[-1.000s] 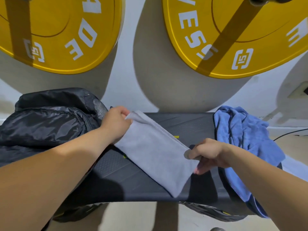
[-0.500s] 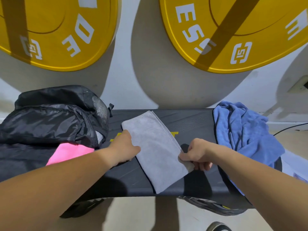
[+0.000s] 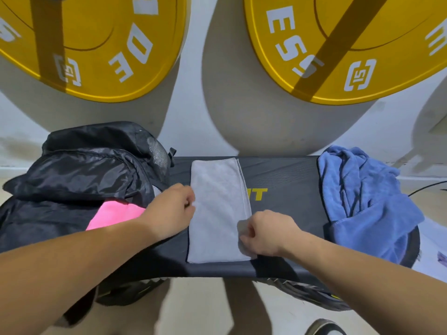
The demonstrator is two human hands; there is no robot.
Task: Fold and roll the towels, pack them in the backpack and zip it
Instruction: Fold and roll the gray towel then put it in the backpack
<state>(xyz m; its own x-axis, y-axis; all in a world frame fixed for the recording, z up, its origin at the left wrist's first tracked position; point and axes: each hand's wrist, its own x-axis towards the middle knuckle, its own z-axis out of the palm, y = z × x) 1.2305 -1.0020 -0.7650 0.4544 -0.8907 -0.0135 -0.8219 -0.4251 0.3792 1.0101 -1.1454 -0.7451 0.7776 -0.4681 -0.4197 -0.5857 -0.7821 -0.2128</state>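
Note:
A grey towel (image 3: pixel 217 209), folded into a long strip, lies flat on the black bench (image 3: pixel 285 180), running from the far edge to the near edge. My left hand (image 3: pixel 171 209) pinches its left edge at mid-length. My right hand (image 3: pixel 268 233) pinches its right edge nearer to me. A black backpack (image 3: pixel 79 170) sits open on the bench's left end, with a pink towel (image 3: pixel 113 213) showing in its mouth. A crumpled blue towel (image 3: pixel 362 197) is heaped on the bench's right end.
Two large yellow weight plates (image 3: pixel 338 44) lean against the white wall behind the bench. A black cable (image 3: pixel 428 187) runs on the floor at the right. A shoe (image 3: pixel 324 327) shows at the bottom edge, below the bench.
The grey towel was held slanted above the bench; both hands have turned it straight and laid it flat. My left hand slid from its far corner to its left edge.

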